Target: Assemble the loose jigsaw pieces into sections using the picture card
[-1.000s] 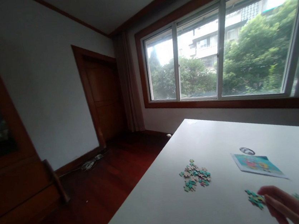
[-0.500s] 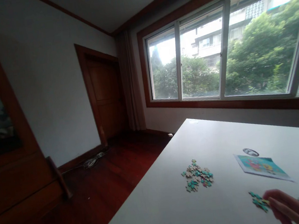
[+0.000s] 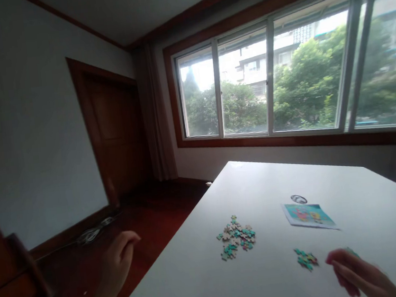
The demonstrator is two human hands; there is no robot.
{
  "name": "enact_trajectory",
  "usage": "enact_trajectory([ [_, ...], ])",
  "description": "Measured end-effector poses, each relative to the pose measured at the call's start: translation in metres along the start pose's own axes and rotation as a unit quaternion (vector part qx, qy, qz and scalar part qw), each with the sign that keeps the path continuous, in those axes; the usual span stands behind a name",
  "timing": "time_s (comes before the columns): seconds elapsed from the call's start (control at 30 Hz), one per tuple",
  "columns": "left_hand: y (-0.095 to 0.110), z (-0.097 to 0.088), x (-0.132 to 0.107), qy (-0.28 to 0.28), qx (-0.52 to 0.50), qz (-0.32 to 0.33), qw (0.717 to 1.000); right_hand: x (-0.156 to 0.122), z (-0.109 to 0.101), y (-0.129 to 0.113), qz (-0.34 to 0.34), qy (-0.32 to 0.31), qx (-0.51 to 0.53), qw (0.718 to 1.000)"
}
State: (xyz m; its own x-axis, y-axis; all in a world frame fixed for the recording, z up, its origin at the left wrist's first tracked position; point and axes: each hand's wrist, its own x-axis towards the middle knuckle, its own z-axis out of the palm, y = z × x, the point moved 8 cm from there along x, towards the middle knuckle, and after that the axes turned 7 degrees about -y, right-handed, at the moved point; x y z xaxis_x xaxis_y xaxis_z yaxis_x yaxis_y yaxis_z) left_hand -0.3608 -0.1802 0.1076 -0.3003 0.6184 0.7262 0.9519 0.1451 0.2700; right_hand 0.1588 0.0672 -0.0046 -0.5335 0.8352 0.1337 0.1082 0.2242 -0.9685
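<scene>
My right hand (image 3: pixel 355 271) is over the white table at lower right, its fingers pressed together; whatever is in the pinch, if anything, is hidden. Just left of its fingertips lies a small cluster of green jigsaw puzzle pieces (image 3: pixel 306 258), apart from the hand. More green puzzle pieces (image 3: pixel 352 251) show partly behind the knuckles. Off the table's left edge, my left hand (image 3: pixel 122 255) hangs in the air, fingers curled together and nothing seen in them. A larger pile of puzzle pieces (image 3: pixel 237 237) lies on the table between the two hands.
Past the small cluster, a colourful picture sheet (image 3: pixel 309 215) lies on the white table (image 3: pixel 183 274), with a dark-and-white oval item (image 3: pixel 298 199) at its far edge. Cables (image 3: pixel 95 231) lie on the floor by the wall. A window (image 3: pixel 240 81) is behind the table.
The view has swung right. My right hand has drawn away from the small cluster, which it was touching. My left hand has come into view at the left.
</scene>
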Motion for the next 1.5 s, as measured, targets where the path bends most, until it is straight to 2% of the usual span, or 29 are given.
enact_trajectory([
  [0.1,0.094,0.057,0.018,-0.154,-0.079,0.082,0.981,-0.002,-0.001,-0.006,-0.009,-0.015,-0.023,1.0],
  [0.2,0.181,0.116,0.008,-0.282,-0.111,0.19,0.934,-0.002,-0.003,-0.009,-0.025,-0.022,-0.052,0.998],
  [0.27,0.222,0.155,-0.001,-0.35,-0.12,0.235,0.899,-0.001,-0.004,-0.009,-0.036,-0.034,-0.068,0.996],
  [0.37,0.259,0.206,-0.003,-0.414,-0.073,0.25,0.872,0.003,-0.01,-0.008,-0.04,-0.033,-0.095,0.994],
  [0.47,0.276,0.239,0.01,-0.425,-0.019,0.225,0.877,0.006,-0.015,-0.006,-0.039,-0.032,-0.117,0.992],
  [0.6,0.289,0.252,0.024,-0.408,0.004,0.216,0.887,0.009,-0.019,-0.005,-0.049,-0.035,-0.133,0.989],
  [0.9,0.291,0.25,0.035,-0.379,0.062,0.205,0.9,0.019,-0.033,0.004,-0.057,-0.021,-0.107,0.992],
  [1.17,0.291,0.255,0.054,-0.388,0.126,0.176,0.896,0.016,-0.039,-0.003,-0.059,-0.013,-0.074,0.995],
  [1.37,0.291,0.255,0.048,-0.411,0.146,0.182,0.881,0.019,-0.041,0.011,-0.046,-0.015,-0.071,0.996],
  [1.5,0.298,0.25,0.041,-0.419,0.093,0.175,0.886,0.019,-0.039,0.011,-0.036,-0.01,-0.067,0.997],
])
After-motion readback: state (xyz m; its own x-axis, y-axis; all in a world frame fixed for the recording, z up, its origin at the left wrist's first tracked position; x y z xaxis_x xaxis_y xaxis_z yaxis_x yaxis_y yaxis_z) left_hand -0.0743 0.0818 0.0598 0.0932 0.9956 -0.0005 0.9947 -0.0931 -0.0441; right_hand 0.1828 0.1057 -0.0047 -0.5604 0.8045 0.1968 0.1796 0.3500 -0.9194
